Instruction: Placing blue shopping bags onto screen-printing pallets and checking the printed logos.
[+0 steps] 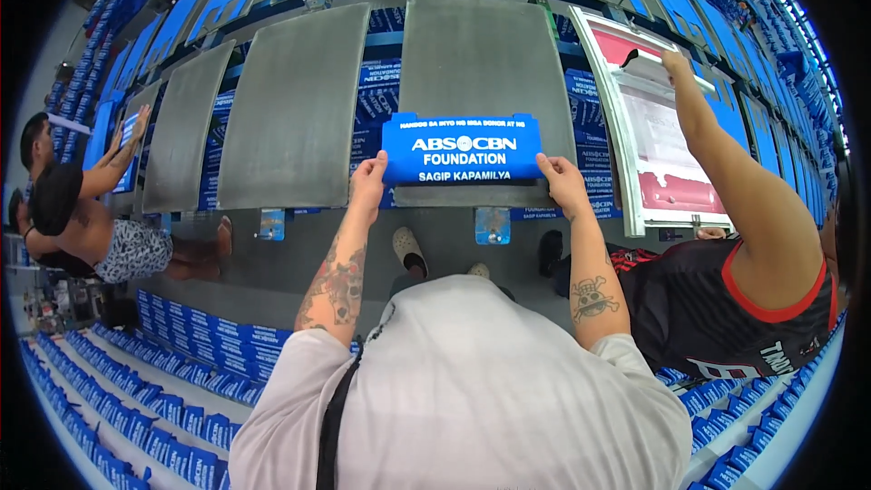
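At centre frame, left grip (367, 183) and right grip (564, 183) pinch opposite side edges of a blue printed sheet (463, 151), its long axis crosswise between them, neither nearer; beyond, a grey board (481, 59) stretches toward upper centre.

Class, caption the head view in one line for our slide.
Left hand and right hand hold a printed blue piece over a grey board.
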### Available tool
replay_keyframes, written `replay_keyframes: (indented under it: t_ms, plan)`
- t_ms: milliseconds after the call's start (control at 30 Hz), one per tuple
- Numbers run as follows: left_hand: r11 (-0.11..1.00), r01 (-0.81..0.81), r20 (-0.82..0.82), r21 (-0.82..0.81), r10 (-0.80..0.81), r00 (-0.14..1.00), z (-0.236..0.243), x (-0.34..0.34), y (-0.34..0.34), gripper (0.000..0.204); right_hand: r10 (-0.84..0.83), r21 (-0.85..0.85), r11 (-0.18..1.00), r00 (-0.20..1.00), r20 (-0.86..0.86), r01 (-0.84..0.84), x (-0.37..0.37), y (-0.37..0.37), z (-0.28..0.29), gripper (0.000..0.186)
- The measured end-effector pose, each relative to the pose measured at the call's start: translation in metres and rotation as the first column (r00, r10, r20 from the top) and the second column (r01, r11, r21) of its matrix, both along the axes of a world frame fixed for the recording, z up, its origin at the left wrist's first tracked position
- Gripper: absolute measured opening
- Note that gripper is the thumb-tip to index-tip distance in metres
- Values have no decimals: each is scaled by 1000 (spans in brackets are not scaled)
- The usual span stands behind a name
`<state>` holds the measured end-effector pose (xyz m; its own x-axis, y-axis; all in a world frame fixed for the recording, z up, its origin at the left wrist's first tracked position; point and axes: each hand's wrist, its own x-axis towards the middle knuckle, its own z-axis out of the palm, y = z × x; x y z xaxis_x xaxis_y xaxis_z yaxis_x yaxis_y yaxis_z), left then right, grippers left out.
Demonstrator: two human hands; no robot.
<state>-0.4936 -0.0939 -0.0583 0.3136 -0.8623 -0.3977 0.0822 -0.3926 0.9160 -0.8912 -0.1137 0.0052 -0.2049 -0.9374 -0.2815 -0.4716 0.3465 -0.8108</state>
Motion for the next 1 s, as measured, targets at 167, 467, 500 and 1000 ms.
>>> replay_keyframes:
  t_ms: [167, 467, 500, 1000]
  plan:
    - [994, 111, -106, 12, -109, 988, 9, 5, 13, 28, 40, 84, 995, 981, 192, -57, -2, 9, 8, 29]
    - [998, -60, -245, -4, 57, 968, 23, 6, 17, 24, -153, 106, 988, 732, 664, 111, 9, 5, -10, 24]
    - [998, 31, -313, 50, -14, 950, 23, 7, 19, 26, -203, 138, 979, 742, 640, 148, 9, 6, -11, 28]
    - [992, 100, 105, -82, -91, 990, 13, 21, 26, 16, 166, -77, 986, 874, 456, -147, 16, -6, 0, 13]
